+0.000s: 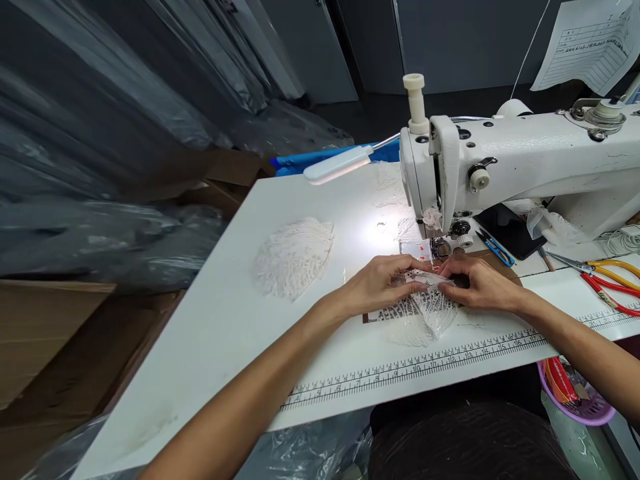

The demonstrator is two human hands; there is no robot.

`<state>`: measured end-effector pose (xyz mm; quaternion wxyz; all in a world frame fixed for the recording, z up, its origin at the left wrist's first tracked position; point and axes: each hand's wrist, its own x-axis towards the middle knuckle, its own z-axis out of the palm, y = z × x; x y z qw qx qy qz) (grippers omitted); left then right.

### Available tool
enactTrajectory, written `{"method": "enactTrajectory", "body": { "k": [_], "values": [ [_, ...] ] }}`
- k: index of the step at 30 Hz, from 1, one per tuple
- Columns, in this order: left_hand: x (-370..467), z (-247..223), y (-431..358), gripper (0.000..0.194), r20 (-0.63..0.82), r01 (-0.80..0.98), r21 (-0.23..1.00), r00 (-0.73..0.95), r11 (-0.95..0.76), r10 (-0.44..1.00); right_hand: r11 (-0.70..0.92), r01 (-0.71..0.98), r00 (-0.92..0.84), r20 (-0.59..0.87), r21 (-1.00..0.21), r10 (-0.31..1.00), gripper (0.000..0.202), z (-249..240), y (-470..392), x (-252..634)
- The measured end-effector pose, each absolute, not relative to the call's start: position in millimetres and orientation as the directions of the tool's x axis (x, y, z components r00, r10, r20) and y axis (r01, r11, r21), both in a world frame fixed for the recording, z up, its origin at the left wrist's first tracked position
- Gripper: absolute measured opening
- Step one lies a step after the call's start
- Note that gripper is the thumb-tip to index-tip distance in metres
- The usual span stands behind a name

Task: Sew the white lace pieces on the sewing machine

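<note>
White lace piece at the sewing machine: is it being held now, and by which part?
Yes. The left hand and right hand pinch the lace piece by its upper edge, between fingers and thumbs.

The person's left hand [387, 285] and right hand [473, 283] are bare, as are both slender forearms. Toward five o'clock, the person wears a black garment [465, 440] over the body and lap, its dark cloth finely creased and dotted with a few pale specks.

Lace piece [295, 257] on table [200, 347], left of sewing machine [540, 153], scissors [614, 268] right, basket [595, 421] below
</note>
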<state>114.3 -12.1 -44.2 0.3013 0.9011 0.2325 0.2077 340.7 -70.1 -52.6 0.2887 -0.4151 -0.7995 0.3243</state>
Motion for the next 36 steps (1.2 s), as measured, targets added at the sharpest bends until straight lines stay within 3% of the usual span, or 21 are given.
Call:
{"method": "enactTrajectory", "body": {
  "k": [5, 9, 11, 14, 17, 19, 22, 25, 28, 31, 36],
  "values": [
    [111, -45, -19, 0.029, 0.128, 0.296, 0.836, 0.713, -0.461, 0.689, 0.378, 0.431, -0.479, 0.147, -0.820, 0.865, 0.010, -51, -71, 343],
    [112, -31, -18, 0.034, 0.032, 0.350, 0.849, 0.712, -0.395, 0.701, 0.153, 0.292, -0.492, -0.012, -0.944, 0.871, 0.014, -50, -75, 332],
    [117, -21, -8, 0.034, 0.023, 0.410, 0.785, 0.731, -0.465, 0.682, -0.059, 0.165, -0.492, -0.134, -0.985, 0.860, 0.013, -50, -77, 319],
    [127, -15, 15, 0.031, 0.011, 0.464, 0.608, 0.806, -0.644, 0.592, -0.327, 0.053, -0.358, -0.324, -0.944, 0.876, 0.014, -48, -77, 299],
    [132, -23, 29, 0.026, 0.069, 0.531, 0.254, 0.824, -0.808, 0.563, -0.416, 0.168, -0.270, -0.447, -0.894, 0.853, 0.020, -44, -74, 303],
    [128, -31, 26, 0.030, 0.247, 0.561, 0.032, 0.797, -0.827, 0.551, -0.344, 0.364, -0.288, -0.456, -0.866, 0.842, 0.026, -41, -72, 322],
    [116, -35, 4, 0.036, 0.428, 0.428, -0.051, 0.825, -0.902, 0.368, -0.066, 0.584, -0.246, -0.253, -0.809, 0.936, 0.023, -40, -68, 355],
    [111, -35, -20, 0.032, 0.284, 0.195, -0.055, 0.943, -0.979, 0.172, 0.374, 0.656, -0.440, 0.071, -0.656, 0.895, 0.019, -46, -60, 369],
    [116, -42, -31, 0.023, 0.258, 0.190, -0.186, 0.956, -0.964, 0.139, 0.657, 0.638, -0.646, 0.186, -0.401, 0.740, 0.033, -53, -51, 363],
    [120, -54, -33, 0.026, 0.407, 0.280, -0.212, 0.896, -0.936, 0.176, 0.673, 0.677, -0.667, 0.139, -0.297, 0.732, 0.039, -58, -47, 353],
    [120, -63, -36, 0.015, 0.510, 0.350, -0.008, 0.807, -0.937, 0.297, 0.617, 0.702, -0.597, 0.178, -0.356, 0.782, 0.034, -61, -54, 350]
  ]
}}
